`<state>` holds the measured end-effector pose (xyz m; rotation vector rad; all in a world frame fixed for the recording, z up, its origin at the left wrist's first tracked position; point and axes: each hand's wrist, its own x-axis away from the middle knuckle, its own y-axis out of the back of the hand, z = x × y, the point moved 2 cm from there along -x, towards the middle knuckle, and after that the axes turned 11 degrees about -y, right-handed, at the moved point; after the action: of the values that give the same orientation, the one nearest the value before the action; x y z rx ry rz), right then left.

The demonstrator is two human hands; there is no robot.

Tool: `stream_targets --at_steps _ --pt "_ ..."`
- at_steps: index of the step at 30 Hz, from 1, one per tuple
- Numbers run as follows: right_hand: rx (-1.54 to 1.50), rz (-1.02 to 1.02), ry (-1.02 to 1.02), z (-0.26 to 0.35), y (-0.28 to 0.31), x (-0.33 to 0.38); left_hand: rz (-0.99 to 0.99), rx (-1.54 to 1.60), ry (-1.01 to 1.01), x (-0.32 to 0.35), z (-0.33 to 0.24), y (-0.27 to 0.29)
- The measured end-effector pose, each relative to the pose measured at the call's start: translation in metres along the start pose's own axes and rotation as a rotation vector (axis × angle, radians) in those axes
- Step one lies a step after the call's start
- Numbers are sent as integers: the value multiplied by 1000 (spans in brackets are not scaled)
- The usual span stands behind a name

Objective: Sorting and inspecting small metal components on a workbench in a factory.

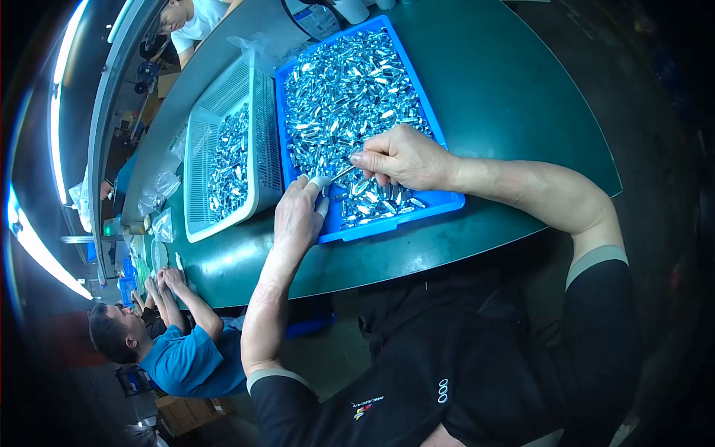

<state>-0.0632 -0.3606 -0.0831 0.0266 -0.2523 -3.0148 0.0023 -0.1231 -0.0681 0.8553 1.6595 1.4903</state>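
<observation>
Over the near end of a blue tray [409, 217] full of small shiny metal parts [350, 89], my two hands work close together. My right hand [408, 158] is closed round a thin metal rod-like tool [343, 173], which slants down to the fingertips of the other hand. White covers sit on some fingertips of my left hand [296, 216]. Its fingers are pinched at the tool's tip, above the tray's near left corner; whatever they hold is too small to make out.
Left of the tray stands a pale plastic basket [262, 160] holding more metal parts. Both rest on a green table [491, 97] with a curved edge. Clear plastic bags [160, 190] lie farther left. A person in blue [186, 361] works at the left; another person [197, 26] is across the table.
</observation>
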Motion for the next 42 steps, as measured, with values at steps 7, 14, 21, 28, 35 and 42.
stream_targets --at_steps 7,14,21,28,35,42 --pt "37 -13 14 1 0 4 -108 50 13 1 -3 -3" --pt "124 -18 20 -2 -3 1 -234 200 47 4 -6 3" --pt "128 -49 39 -1 0 3 -347 268 -129 -2 -28 17" --pt "143 -49 57 -2 -1 4 -359 308 -139 -7 -39 23" --pt "211 123 9 0 -4 3 -369 267 -242 -17 -47 23" --pt "168 135 33 -5 -6 1 -379 202 -299 -15 -49 25"
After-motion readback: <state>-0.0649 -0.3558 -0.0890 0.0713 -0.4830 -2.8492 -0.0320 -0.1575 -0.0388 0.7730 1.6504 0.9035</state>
